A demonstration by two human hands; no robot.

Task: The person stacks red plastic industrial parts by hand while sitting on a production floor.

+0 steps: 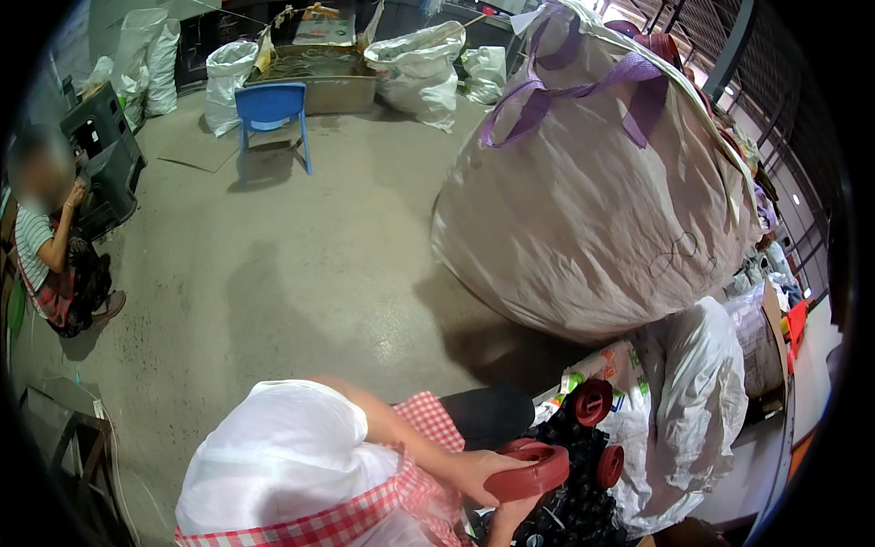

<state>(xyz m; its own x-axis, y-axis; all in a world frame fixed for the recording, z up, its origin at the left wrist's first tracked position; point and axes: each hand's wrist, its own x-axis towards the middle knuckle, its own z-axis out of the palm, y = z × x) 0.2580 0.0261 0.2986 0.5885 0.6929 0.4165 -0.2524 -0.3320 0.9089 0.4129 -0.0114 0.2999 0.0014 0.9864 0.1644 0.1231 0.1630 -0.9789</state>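
Observation:
A dark red round plastic part (pixel 538 469), ring-shaped with a thick rim, is held over a heap of black plastic pieces (pixel 565 438). My left hand (pixel 483 476) is closed on its near side. Below it, my right hand (pixel 515 513) reaches up to the part's lower edge, its fingers partly hidden. Two more red round parts rest on the black heap: one red part (pixel 593 402) towards the top, another red part (pixel 611 466) at the right side. Whatever holds the black pieces is mostly hidden.
A huge whitish bulk bag (pixel 592 201) with purple straps stands ahead to the right. White sacks (pixel 688 401) lie beside the heap. Farther off are a blue chair (pixel 272 108), a metal trough (pixel 337 93) and filled sacks (pixel 419 68). Another person (pixel 55 246) sits at far left beside grey crates.

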